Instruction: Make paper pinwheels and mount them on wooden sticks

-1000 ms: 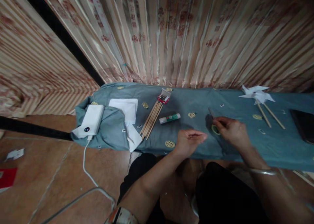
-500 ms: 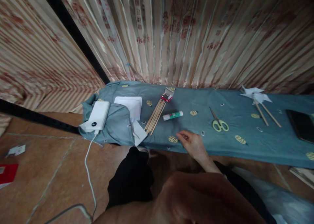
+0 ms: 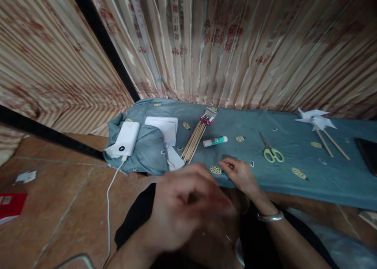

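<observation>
My right hand (image 3: 240, 174), with a metal bangle on its wrist, rests on the front edge of the blue-grey cloth (image 3: 265, 182). Its fingers are curled together next to a yellow round print; whatever is in them is too small to make out. My left hand (image 3: 188, 206) hovers in the foreground over my lap, smeared by motion, so its fingers are unreadable. Yellow-handled scissors (image 3: 272, 154) lie on the cloth to the right of my right hand. A glue stick (image 3: 215, 141) and a bundle of wooden sticks (image 3: 194, 141) lie just beyond it.
A small red box (image 3: 207, 119) sits at the sticks' far end. White paper (image 3: 163, 127) and a white power bank (image 3: 125, 139) with its cable (image 3: 108, 206) are at the left. White paper pinwheels (image 3: 316, 118) and a dark flat device (image 3: 368, 151) are at the right. A curtain hangs behind.
My right hand let go of the scissors, which now lie on the cloth, and moved left to the front edge. My left hand rose close to the camera. The view shifted left.
</observation>
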Demonstrator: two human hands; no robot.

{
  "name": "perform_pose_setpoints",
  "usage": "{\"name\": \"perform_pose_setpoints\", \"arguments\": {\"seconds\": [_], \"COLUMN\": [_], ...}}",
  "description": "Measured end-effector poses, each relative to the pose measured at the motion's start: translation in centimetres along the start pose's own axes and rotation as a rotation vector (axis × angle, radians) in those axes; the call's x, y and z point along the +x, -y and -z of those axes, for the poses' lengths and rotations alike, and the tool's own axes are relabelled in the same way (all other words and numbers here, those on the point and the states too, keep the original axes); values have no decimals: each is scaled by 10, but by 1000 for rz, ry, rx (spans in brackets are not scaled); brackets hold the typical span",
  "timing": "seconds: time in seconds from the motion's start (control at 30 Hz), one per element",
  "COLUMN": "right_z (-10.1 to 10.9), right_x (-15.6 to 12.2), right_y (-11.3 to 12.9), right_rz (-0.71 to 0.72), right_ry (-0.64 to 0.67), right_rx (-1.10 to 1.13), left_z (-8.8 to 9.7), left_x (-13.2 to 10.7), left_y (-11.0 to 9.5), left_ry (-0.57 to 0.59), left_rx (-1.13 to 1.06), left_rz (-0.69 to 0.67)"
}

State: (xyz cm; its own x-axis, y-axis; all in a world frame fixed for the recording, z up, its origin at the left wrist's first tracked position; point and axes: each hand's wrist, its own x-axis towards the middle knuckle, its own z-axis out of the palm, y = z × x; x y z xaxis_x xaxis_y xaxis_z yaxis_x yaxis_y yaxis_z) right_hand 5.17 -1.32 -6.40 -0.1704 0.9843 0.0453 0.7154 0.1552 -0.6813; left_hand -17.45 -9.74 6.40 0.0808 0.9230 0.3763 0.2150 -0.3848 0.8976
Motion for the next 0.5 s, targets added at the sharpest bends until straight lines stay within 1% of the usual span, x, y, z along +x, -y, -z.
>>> {"name": "perform_pose_setpoints", "arguments": {"seconds": [0.03, 0.07, 0.13, 0.2, 0.27, 0.3, 0.37, 0.5], "right_z": [0, 1, 1, 1, 1, 1, 1, 1], "right_x": [0, 1, 2, 3, 4, 4, 4, 3], "right_y": [1, 1, 1, 1, 0, -1, -2, -2], "right_rz": [0, 0, 6, 23, 45, 55, 67, 70], "right_ry": [1, 3, 9, 10, 12, 17, 33, 40], "right_rx": [-2, -6, -25, -48, -69, -80, -100, -119], "left_z": [1, 3, 14, 28, 41, 45, 50, 49], "left_x": [17, 33, 57, 69, 72, 71, 68, 64], "left_y": [16, 34, 74, 111, 138, 147, 157, 164], "left_ry": [-17, -62, -133, -139, -98, -69, -52, -1], "left_rx": [16, 79, 324, 609, 832, 904, 984, 1028], "left_rz": [13, 19, 25, 20, 56, 72, 93, 147]}}
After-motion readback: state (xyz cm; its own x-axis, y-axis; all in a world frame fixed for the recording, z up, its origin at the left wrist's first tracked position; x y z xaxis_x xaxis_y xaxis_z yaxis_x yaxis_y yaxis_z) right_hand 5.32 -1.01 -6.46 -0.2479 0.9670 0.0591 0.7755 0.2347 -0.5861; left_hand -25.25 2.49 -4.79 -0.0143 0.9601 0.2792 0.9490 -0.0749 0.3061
